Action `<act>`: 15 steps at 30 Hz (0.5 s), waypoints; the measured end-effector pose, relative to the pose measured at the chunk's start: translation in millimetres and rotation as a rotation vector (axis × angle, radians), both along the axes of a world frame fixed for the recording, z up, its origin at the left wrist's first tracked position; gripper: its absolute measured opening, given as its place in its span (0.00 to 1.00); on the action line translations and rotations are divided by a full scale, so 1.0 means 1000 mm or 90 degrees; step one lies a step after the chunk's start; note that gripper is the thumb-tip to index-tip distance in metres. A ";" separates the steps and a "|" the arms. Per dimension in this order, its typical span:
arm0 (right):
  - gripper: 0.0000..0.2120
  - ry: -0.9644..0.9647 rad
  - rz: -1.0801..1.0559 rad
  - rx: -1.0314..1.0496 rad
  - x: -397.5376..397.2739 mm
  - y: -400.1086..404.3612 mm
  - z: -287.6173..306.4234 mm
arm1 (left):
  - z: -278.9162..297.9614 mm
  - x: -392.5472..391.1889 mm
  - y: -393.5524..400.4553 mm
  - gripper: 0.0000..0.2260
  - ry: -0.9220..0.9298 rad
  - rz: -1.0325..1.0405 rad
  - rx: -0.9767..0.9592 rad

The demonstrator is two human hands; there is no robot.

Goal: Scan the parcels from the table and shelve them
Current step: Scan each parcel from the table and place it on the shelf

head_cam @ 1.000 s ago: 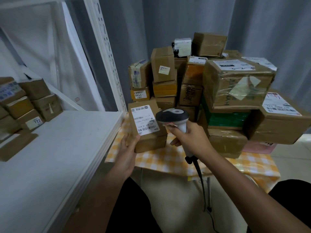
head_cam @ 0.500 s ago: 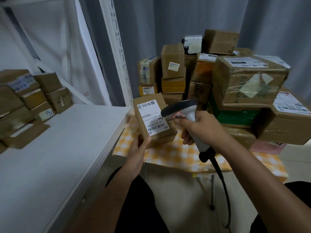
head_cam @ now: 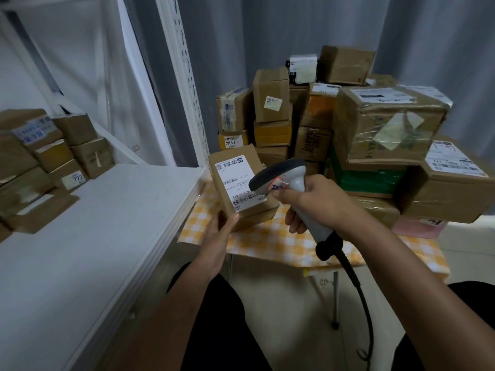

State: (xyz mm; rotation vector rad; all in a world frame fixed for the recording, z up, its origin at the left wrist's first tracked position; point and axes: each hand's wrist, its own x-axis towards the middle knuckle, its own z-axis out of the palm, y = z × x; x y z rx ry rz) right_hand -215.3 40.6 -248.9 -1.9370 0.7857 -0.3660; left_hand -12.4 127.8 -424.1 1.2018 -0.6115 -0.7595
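Although much of the print is too small to read, the white shipping label (head_cam: 239, 184) on the small cardboard parcel (head_cam: 242, 188) shows "602-12 612" upside down above a barcode, with a QR code at its far left corner. The left hand (head_cam: 218, 238) holds this parcel from its near left corner, thumb against the label face, tilting it up over the near left part of the yellow checked tablecloth (head_cam: 270, 242). The right hand (head_cam: 312, 203) grips the handle of a grey barcode scanner (head_cam: 288, 183), fingers wrapped round it; the dark scanner head sits just right of the label, over its right edge, and a black cable (head_cam: 356, 285) hangs from the handle's base.

Behind, the stacked parcels (head_cam: 348, 124) carry more writing: a yellow box (head_cam: 233, 140) reads "3-5302" upside down, and a brown carton (head_cam: 312, 143) shows inverted handwritten letters that cannot be read. On the white shelf (head_cam: 93, 236) at left, a shelved box (head_cam: 72, 178) is tagged "772".
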 end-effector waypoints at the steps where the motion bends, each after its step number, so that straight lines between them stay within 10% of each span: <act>1: 0.13 0.005 0.001 -0.001 0.000 0.000 0.001 | 0.000 0.000 0.000 0.43 0.001 0.000 -0.001; 15: 0.13 0.019 0.004 -0.016 -0.006 -0.001 0.002 | 0.003 -0.002 0.002 0.40 -0.010 -0.019 0.003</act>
